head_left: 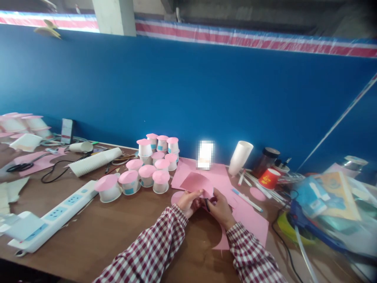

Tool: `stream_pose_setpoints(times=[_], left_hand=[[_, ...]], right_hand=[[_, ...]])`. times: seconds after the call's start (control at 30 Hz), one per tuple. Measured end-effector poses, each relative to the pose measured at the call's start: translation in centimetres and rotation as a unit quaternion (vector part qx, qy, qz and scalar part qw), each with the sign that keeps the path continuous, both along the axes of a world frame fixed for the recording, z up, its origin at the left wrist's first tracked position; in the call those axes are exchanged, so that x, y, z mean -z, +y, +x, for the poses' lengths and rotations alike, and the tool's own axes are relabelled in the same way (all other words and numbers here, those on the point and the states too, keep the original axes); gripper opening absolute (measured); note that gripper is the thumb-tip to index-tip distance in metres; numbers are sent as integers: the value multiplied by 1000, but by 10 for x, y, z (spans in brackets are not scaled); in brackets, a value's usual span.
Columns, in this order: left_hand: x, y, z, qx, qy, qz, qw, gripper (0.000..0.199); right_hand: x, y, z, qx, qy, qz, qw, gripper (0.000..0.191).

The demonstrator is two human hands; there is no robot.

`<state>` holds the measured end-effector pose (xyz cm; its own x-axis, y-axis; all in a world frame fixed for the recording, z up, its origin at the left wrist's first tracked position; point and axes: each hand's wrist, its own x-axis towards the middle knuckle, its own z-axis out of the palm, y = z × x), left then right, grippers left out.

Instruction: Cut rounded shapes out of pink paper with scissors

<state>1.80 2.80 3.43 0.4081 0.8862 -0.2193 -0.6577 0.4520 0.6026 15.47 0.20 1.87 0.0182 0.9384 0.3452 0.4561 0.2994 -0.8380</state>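
Note:
Above the middle of the table, my left hand (191, 202) pinches a piece of pink paper (198, 184) between thumb and fingers. My right hand (220, 206) is closed around scissors (207, 205); only part of a dark handle shows, and the blades are hidden by the paper. More pink sheets (249, 220) lie beneath and to the right of my hands, one with a curved cut edge. A pink paper disc (177, 197) lies partly under my left hand. Left of my hands stand several upturned paper cups (131, 188) with pink discs on top.
A white power strip (63, 212) and a stack of paper cups (96, 161) lie at left. A white cup stack (240, 157), markers (247, 199), a red cup (269, 179) and a blue glue gun (312, 228) with its cord are at right. A blue partition (188, 86) rises behind.

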Motion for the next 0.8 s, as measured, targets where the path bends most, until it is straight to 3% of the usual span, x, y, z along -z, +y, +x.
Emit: stream_pose_setpoints(times=[0.2, 0.57, 0.8], left_hand=[[1, 1, -1, 6, -10, 13, 1000, 22], [5, 3, 0, 7, -25, 5, 1000, 22], [5, 3, 1, 11, -16, 10, 1000, 22]], right_hand=[[6, 2, 2, 5, 14, -12, 1000, 17], [-4, -2, -1, -17, 36, -16, 999, 29], [-1, 0, 0, -8, 30, -9, 999, 25]])
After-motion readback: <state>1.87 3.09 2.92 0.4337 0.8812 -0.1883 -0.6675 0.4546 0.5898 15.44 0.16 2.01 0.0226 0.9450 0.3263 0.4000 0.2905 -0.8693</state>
